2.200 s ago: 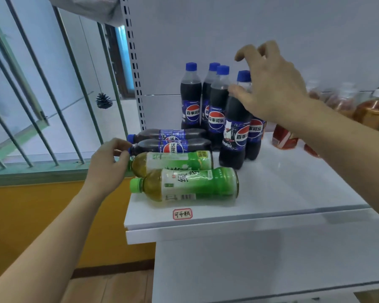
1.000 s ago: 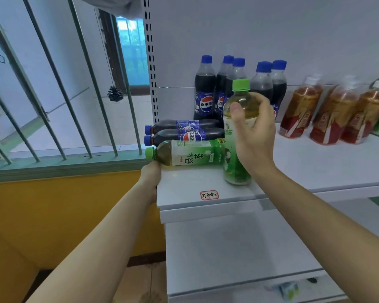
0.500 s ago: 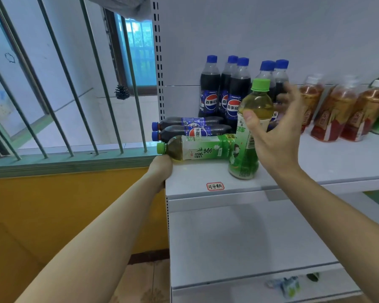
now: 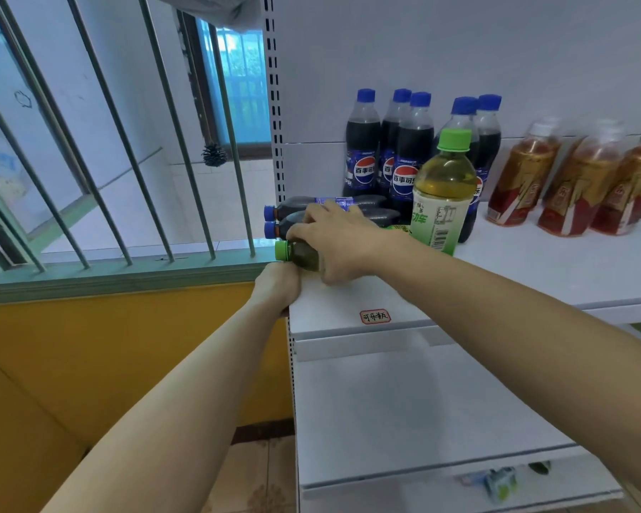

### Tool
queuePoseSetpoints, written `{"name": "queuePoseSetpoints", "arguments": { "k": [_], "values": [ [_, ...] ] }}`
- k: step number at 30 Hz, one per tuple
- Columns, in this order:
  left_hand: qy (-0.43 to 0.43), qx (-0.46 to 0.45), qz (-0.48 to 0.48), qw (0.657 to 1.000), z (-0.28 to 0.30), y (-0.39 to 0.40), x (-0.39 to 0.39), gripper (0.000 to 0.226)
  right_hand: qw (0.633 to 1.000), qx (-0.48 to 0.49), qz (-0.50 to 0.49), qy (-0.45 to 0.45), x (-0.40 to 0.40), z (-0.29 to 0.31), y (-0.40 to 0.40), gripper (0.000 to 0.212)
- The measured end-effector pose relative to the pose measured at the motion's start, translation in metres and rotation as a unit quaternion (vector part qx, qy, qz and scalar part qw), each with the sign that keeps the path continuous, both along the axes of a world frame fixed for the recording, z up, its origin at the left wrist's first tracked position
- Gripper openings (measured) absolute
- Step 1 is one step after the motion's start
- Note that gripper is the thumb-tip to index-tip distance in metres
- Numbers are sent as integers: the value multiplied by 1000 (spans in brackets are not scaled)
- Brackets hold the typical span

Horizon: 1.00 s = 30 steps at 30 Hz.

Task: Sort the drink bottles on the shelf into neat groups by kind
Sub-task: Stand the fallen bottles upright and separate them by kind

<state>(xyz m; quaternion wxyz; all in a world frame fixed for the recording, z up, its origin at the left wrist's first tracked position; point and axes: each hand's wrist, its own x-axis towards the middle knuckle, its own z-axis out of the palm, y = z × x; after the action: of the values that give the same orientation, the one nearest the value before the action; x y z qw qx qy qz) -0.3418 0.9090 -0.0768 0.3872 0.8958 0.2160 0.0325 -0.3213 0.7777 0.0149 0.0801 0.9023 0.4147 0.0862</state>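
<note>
Our right hand (image 4: 343, 240) wraps the lying green tea bottle (image 4: 302, 253) near its neck; it lies at the shelf's (image 4: 533, 268) nine o'clock edge, long axis running nine to three, cap at nine. Our left hand (image 4: 278, 285) grips that edge just below.

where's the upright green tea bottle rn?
Head view, right of centre: the upright green tea bottle stands on the shelf just in front of the standing cola bottles, untouched by either hand.
</note>
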Motion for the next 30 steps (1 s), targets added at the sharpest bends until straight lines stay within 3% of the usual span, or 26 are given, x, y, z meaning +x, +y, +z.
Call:
{"name": "queuePoseSetpoints", "arguments": {
  "k": [4,8,12,14,19,24,30],
  "values": [
    [-15,12,-5,1000,-3,1,3,26,999,26,5,-35,6,-3,3,71],
    [-15,-38,30,999,-2,0,2,52,983,179,-36,0,5,17,-6,72],
    [-6,2,12,1000,1,-2,1,43,906,411,-96,-10,3,34,-11,83],
    [-9,11,4,1000,-1,-1,2,41,879,461,-121,4,4,36,-12,91],
    [-13,22,-4,1000,0,-3,-2,41,865,472,-168,20,6,37,-18,96],
    [-10,23,-4,1000,0,-2,-1,38,857,496,-134,-23,2,37,-14,105],
    [-32,-105,39,993,-5,1,2,55,878,449,-148,-70,1,42,-19,78]
  ]
}}
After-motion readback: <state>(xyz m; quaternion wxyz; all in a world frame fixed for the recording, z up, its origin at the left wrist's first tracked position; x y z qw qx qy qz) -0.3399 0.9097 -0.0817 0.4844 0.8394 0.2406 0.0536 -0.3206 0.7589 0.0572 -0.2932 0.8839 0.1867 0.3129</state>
